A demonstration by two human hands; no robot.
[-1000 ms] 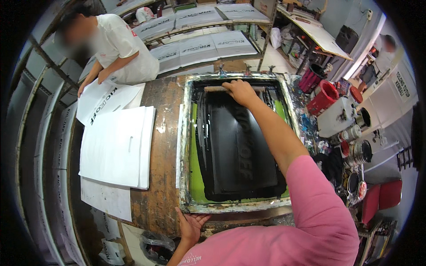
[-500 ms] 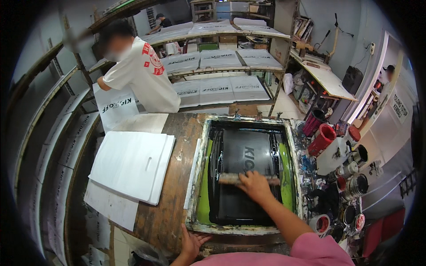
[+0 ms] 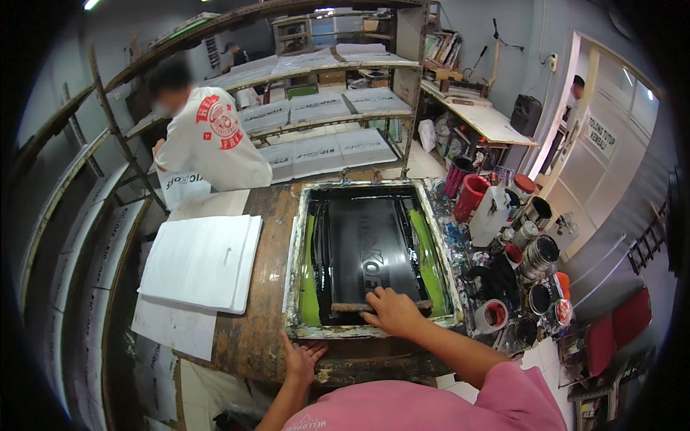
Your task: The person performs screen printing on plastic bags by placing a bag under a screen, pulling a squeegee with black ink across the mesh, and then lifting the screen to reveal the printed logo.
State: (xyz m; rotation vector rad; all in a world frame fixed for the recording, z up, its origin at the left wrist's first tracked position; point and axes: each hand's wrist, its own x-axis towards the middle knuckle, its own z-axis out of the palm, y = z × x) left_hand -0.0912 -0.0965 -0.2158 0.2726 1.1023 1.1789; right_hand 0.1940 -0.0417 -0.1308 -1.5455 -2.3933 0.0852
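My right hand [image 3: 394, 313] is closed over the wooden handle of a squeegee [image 3: 348, 307], which lies across the near end of a printing screen. Black ink coats the mesh [image 3: 348, 248], and dark lettering shows through it above the squeegee. Green strips [image 3: 424, 241] run down both sides of the mesh, inside a paint-stained frame [image 3: 293, 251]. At the frame's near left corner is my left hand [image 3: 302, 359], fingers spread and thumb against the edge. Nothing is held in it.
White bags [image 3: 200, 262] lie stacked on the wooden table [image 3: 269, 273] left of the screen. Ink cans and pots [image 3: 539, 255] crowd the right side. Racks [image 3: 330, 118] of printed bags stand behind and at left. A co-worker [image 3: 215, 136] holds a printed bag at far left.
My right hand has pulled the squeegee toward me, from mid-screen to the near end, uncovering more lettering. The view has shifted right. The co-worker has turned further toward the racks with the bag.
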